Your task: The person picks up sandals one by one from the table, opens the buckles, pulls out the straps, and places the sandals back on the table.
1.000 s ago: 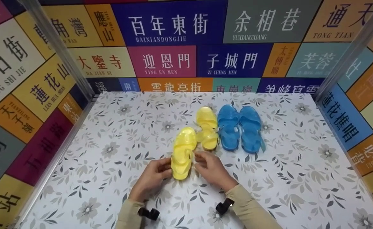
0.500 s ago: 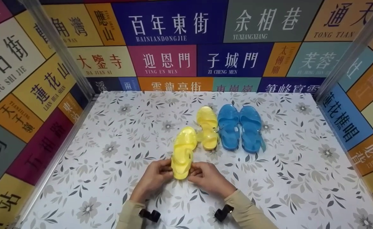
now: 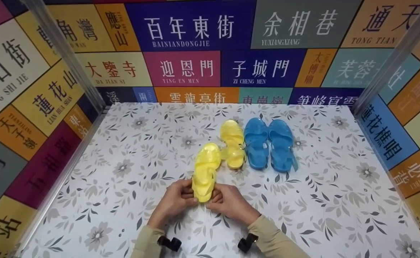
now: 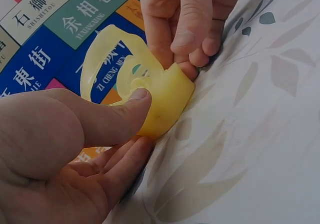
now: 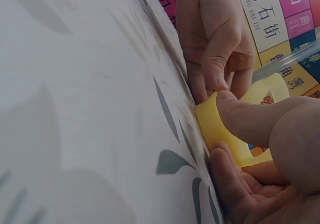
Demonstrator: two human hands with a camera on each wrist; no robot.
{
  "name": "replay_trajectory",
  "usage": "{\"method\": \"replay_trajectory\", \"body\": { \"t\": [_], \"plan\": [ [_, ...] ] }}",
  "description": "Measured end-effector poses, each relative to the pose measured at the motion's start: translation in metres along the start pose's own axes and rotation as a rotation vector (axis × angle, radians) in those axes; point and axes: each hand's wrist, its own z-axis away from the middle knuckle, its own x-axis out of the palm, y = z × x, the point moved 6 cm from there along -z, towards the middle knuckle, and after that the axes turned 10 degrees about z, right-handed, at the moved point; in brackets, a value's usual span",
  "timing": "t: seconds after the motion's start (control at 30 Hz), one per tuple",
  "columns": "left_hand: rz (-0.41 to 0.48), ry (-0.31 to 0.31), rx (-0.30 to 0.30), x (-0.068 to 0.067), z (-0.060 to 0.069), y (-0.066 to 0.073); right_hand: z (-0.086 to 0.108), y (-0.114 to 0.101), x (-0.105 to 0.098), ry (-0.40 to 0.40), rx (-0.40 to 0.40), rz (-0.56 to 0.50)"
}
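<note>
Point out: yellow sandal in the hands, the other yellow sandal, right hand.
Held yellow sandal [image 3: 205, 174]: head view, around the middle of its length.
Other yellow sandal [image 3: 234, 151]: head view, the footbed.
Right hand [image 3: 233, 202]: head view, back of the hand.

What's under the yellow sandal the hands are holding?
Around the held yellow sandal, you can see the leaf-patterned tabletop. Whatever is directly underneath is covered.

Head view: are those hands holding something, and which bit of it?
Yes. The left hand and right hand both pinch the nearer glossy yellow, plastic-looking sandal by its heel end, one hand at each side.
</note>
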Motion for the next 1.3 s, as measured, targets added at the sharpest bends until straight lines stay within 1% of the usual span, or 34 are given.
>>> {"method": "replay_trajectory", "body": {
  "t": [0.17,0.3,0.47,0.57,0.67,0.8,0.9,0.97,1.1,1.2,1.3],
  "plan": [
    [0.008,-0.007,0.032,0.002,0.001,-0.001,0.0,-0.003,0.001,0.051,-0.046,0.041],
    [0.011,0.018,0.028,0.001,0.003,-0.002,-0.001,-0.004,0.001,0.076,-0.056,0.052],
    [0.03,0.052,0.02,0.0,0.006,-0.002,-0.002,-0.005,0.002,0.088,-0.055,0.055],
    [0.029,0.066,0.032,-0.002,0.007,0.001,-0.003,-0.007,0.001,0.106,-0.064,0.062],
    [0.056,0.077,0.041,-0.003,0.006,0.004,-0.006,-0.009,-0.001,0.123,-0.065,0.068],
    [0.072,0.104,0.038,-0.005,0.002,0.008,-0.011,-0.011,-0.004,0.12,-0.034,0.051],
    [0.058,0.14,0.032,-0.007,-0.002,0.01,-0.015,-0.012,-0.006,0.122,-0.024,0.042],
    [0.054,0.17,0.034,-0.009,-0.004,0.012,-0.019,-0.014,-0.008,0.138,-0.044,0.064],
    [0.043,0.248,0.058,-0.011,-0.008,0.014,-0.027,-0.017,-0.012,0.178,-0.09,0.115],
    [0.057,0.302,0.078,-0.012,-0.012,0.015,-0.034,-0.017,-0.014,0.195,-0.092,0.13],
    [0.07,0.334,0.097,-0.012,-0.018,0.014,-0.04,-0.016,-0.017,0.202,-0.077,0.126]
  ]
}}
